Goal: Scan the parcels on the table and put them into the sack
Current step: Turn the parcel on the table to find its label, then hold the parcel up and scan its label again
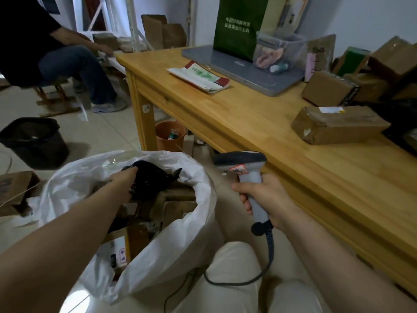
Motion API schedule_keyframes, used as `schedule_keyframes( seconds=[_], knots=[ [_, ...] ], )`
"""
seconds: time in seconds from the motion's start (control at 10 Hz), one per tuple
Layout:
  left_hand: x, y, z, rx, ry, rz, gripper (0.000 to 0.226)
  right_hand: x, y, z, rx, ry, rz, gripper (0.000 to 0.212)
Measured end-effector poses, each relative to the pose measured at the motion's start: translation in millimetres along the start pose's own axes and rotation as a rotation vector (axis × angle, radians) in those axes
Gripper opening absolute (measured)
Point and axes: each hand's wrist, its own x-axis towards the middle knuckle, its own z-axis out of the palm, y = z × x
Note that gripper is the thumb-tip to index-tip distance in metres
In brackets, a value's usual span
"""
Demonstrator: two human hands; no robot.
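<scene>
My left hand [123,180] reaches into the mouth of the white sack [180,233] on the floor and grips a black plastic parcel [151,179] just above the brown boxes inside. My right hand [261,199] holds a grey barcode scanner [242,168] by its handle, head pointing left, beside the table's front edge. On the wooden table [259,123] lie a long brown taped parcel [338,124], a brown box [328,88] behind it and a white-green mailer [198,76].
A grey scale [252,75] with a green bag [239,26] and a clear bin [279,53] stands at the back of the table. More boxes pile at the right. An orange bucket [170,135] sits under the table, a black bin [33,141] left. A seated person [56,55] is far left.
</scene>
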Motion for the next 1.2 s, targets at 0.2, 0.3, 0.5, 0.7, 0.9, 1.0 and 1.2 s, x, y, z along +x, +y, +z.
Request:
schedule_keyframes(
  seconds=[0.2,0.3,0.5,0.7,0.9,1.0,1.2],
  knots=[
    [-142,63,81,0.236,0.062,0.342,0.064,-6,2,-18,0.098,0.078,-0.025,0.011],
    [-183,84,123,0.292,-0.031,0.638,0.057,-15,1,-36,0.172,0.152,-0.058,0.011],
    [-249,114,220,0.414,-0.232,1.036,0.068,-35,5,-91,0.315,0.280,-0.095,0.009],
    [-277,159,310,0.639,-0.390,1.032,0.111,-51,15,-146,0.407,0.387,-0.130,0.006],
    [-272,173,345,0.780,-0.342,0.978,0.130,-61,27,-179,0.464,0.453,-0.141,0.008],
    [-282,165,337,0.827,-0.258,1.214,0.119,-64,32,-187,0.483,0.475,-0.137,0.009],
    [-290,136,295,0.956,-0.476,1.555,0.098,-73,35,-195,0.538,0.503,-0.134,0.007]
  ],
)
